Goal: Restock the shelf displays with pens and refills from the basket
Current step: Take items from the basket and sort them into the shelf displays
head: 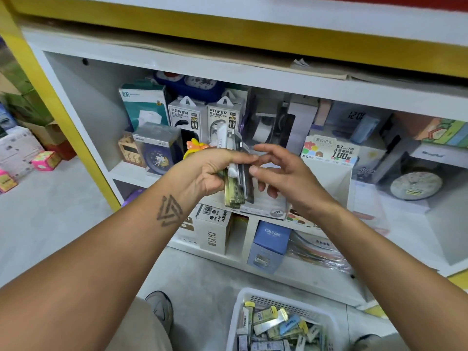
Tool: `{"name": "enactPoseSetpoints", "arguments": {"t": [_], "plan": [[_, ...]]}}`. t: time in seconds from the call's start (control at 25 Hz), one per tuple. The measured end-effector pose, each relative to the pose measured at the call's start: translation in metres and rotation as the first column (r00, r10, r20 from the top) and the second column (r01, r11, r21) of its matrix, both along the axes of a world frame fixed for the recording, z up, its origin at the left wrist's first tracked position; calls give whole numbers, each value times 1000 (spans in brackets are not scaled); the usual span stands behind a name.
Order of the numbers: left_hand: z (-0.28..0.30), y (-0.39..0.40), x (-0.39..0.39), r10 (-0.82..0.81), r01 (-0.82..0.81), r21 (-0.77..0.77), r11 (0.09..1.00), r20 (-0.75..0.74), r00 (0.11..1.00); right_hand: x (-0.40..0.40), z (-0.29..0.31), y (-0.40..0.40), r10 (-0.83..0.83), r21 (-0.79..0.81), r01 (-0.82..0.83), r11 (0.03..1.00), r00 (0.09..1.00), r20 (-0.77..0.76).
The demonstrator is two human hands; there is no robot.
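Crouched at the shelf, left hand grips refill packs; right hand, fingers loose at three o'clock, should peel one cleanly.

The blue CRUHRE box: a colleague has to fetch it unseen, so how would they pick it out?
Start at the white shelf unit and drop to its lowest level, just above the floor. The blue CRUHRE box stands right of the white DIYI box. It is the only blue carton there, with its name in white on top.
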State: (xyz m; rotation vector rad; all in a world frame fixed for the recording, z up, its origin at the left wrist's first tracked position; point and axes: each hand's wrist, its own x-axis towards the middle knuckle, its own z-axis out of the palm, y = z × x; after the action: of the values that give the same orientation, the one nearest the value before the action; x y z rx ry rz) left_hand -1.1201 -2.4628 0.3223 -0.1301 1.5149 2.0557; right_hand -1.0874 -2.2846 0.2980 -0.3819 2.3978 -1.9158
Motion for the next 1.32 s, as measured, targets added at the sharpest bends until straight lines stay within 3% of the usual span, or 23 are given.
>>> {"name": "enactPoseSetpoints", "arguments": {"t": [0.12,0.4,0.68,0.84,0.96,1.12,1.2,1.32], "plan": [[0,22,2,-15,14,36,999,21,1000,5,7,10,4,175,-6,985,1000,15],[4,60,5,-49,49,33,998,8,999,8,18,55,-1,45,-5,999,991,134],[-1,81,0,31,-30,-10,999,29,999,3,25,83,-129,191,148,971,986,-105],[-5,76,-2,81,-79,-39,996,58,995,-6,21,94,-329,238,409,881,891,-313],[-5,73,-2,88,-86,-47,995,51,995,-10,14,94,-364,225,447,866,871,-331],[-7,73,0,78,-76,-48,996,39,996,-13,5,93,-354,287,540,791,787,-505],[-9,73,1,65,-63,-56,996,43,997,-15,0,92,-351,327,562,760,778,-521],[-10,74,2,42,-39,-53,998,54,998,-17,-10,93,-333,423,521,741,833,-442]]}}
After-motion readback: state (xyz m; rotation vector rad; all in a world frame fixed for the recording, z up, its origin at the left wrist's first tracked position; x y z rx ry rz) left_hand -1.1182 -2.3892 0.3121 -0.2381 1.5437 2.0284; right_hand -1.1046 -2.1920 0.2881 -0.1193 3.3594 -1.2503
